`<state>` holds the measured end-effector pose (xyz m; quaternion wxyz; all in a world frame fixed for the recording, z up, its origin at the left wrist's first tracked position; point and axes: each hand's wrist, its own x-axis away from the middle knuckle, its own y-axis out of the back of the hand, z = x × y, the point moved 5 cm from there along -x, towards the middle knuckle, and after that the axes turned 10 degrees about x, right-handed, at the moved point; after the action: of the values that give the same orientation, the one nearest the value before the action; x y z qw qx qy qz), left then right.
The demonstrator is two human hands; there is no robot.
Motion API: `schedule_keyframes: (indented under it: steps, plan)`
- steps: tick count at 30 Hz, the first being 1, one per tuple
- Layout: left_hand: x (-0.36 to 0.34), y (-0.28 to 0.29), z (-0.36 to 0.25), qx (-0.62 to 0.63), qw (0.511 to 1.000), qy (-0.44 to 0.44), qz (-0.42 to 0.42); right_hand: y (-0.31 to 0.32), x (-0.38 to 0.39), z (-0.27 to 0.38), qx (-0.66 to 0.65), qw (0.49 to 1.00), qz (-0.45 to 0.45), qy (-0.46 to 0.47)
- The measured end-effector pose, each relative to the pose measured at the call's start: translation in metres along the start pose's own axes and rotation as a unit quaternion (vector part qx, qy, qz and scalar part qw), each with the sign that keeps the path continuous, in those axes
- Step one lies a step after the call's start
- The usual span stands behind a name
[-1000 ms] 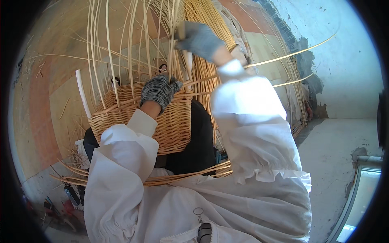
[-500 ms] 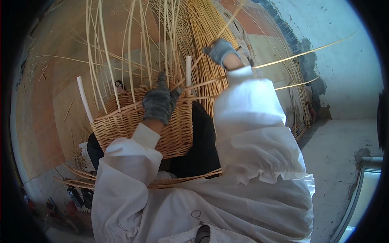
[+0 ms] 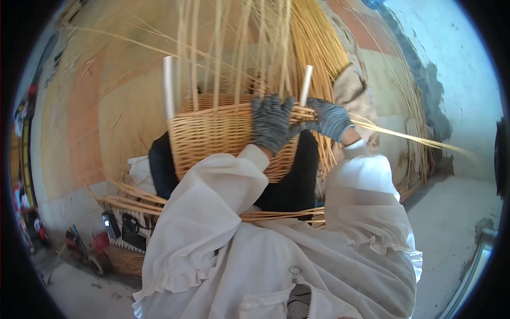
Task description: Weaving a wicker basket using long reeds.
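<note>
A wicker basket [image 3: 223, 133] rests between my knees, its side wall toward me. My left hand [image 3: 271, 123], in a grey striped glove, grips the wall near the right end, fingers reaching up over the rim. At the right corner my right hand [image 3: 329, 120], gloved alike, is closed around thin willow rods [image 3: 409, 136], whose free ends stick out to the right. Its fingertips are partly hidden behind the corner. Pale corner posts [image 3: 168, 87] rise at both ends of this side. Upright willow stakes [image 3: 218, 58] stand up from the basket, blurred at the top.
A thick bundle of willow rods [image 3: 319, 40] lies beyond the basket at the right, beside a crumpled cloth [image 3: 351, 93]. More rods [image 3: 133, 199] lie across my lap. Tools [image 3: 79, 247] sit on the floor at the lower left. A wall [image 3: 451, 69] stands at the right.
My right hand has come down from above the right corner, where it held a raised rod, onto the corner. My left hand stays at the rim. The basket appears more level and further right.
</note>
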<state>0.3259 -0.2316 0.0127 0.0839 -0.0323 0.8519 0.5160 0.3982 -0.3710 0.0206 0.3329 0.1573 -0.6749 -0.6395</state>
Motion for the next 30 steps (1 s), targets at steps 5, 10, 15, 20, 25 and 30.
schedule_keyframes:
  steps: [5,10,15,20,25,30]
  plan:
    - [0.079,0.081,0.05,0.219,0.961,-0.056,-0.157,0.025,0.026,0.043,0.106,0.929,-0.352,-0.031]
    - [0.235,0.198,0.202,0.38,0.866,0.208,-0.249,-0.004,0.068,0.179,-0.242,0.946,-0.179,0.118]
    - [0.409,0.221,0.277,0.147,0.768,0.39,-0.486,-0.045,0.068,0.295,-0.283,0.942,-0.035,0.177]
    - [0.42,0.1,0.303,0.689,0.497,0.404,-0.339,-0.064,0.053,0.363,-0.126,0.973,-0.005,0.196]
    - [0.377,0.099,0.298,0.617,0.56,0.428,-0.35,-0.071,0.048,0.38,-0.066,0.981,0.048,0.176]
    - [0.349,0.137,0.277,0.666,0.594,0.313,-0.326,-0.064,0.051,0.367,-0.11,0.983,0.008,0.146]
